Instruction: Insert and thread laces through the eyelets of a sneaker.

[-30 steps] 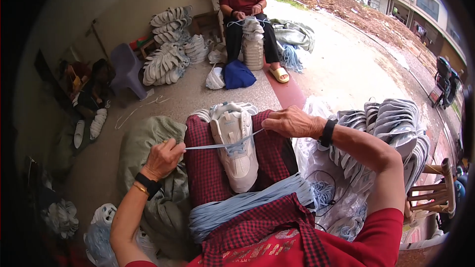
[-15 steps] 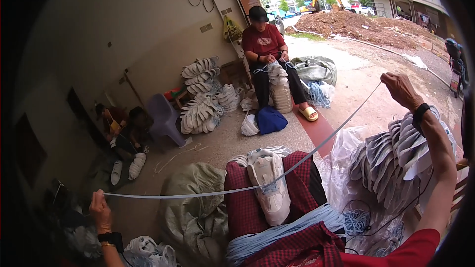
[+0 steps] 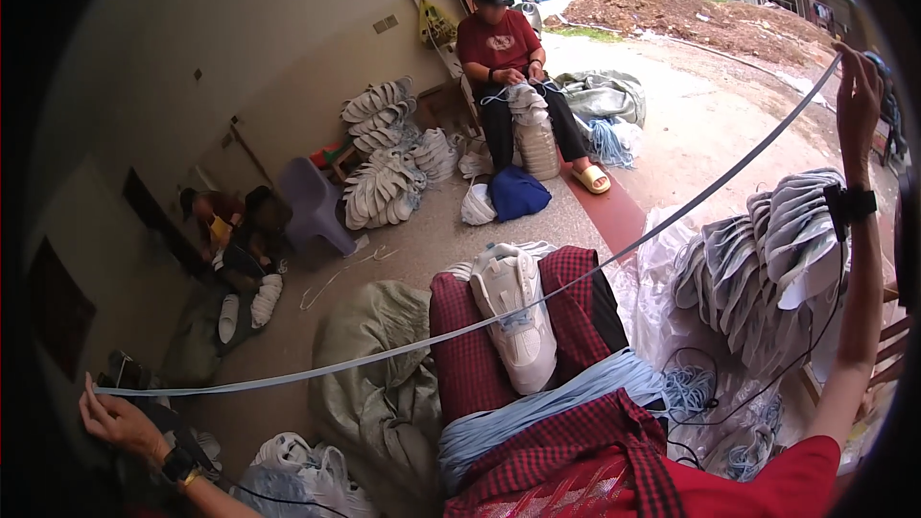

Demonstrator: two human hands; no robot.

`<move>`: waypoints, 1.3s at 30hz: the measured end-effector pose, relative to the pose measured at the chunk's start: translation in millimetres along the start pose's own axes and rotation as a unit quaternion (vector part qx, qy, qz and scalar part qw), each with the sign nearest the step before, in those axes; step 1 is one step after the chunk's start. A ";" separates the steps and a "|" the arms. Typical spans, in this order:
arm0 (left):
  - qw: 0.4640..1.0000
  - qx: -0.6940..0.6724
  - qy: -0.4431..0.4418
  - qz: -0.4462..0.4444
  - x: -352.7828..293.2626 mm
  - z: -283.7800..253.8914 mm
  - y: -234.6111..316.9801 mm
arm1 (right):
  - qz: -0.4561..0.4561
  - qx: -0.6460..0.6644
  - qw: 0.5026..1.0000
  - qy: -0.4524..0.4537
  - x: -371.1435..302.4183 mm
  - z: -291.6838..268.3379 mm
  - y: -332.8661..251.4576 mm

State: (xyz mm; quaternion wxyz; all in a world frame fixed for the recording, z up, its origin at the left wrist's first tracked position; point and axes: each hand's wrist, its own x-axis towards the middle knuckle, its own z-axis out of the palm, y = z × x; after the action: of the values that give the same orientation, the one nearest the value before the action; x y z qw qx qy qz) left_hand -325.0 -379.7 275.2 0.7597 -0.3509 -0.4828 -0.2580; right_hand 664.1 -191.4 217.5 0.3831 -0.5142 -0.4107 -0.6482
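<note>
A long, flat pale blue shoelace [image 3: 384, 359] spans nearly the whole width of the view between my spread arms. One end is pinched in my left hand [image 3: 120, 422], out at the lower left. My right hand [image 3: 857, 96], raised high at the far right, grips the other end. On my lap, toe toward me, rests a white sneaker [image 3: 523, 350]; the lace crosses it over the light blue tongue area, and whether it runs through an eyelet I cannot tell. A bundle of light blue laces [image 3: 556, 408] lies across my lap on a red-and-black checked apron [image 3: 576, 456].
White shoe uppers [image 3: 758, 278] are stacked at right beside clear plastic [image 3: 657, 278]. A grey-green sack [image 3: 369, 374] sits left of my lap. Ahead, a seated co-worker [image 3: 501, 43] handles laces near a purple chair [image 3: 315, 201]. Two people sit at far left.
My hands have moved farther apart, the left outward and slightly down, the right outward and up. The lace is drawn out longer between them, and the view has tilted slightly downward.
</note>
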 end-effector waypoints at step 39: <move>0.265 -0.723 -0.482 -0.418 -156.3 -82.3 480.8 | 0.106 0.705 0.444 -0.543 -147.5 -82.6 -431.0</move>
State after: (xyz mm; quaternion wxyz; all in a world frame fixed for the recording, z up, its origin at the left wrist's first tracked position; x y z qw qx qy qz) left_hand 9.1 -137.3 -28.1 -0.3932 -0.5650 -0.4543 -0.5655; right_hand 265.1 -97.9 2.0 0.3780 -0.3541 -0.7926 0.3217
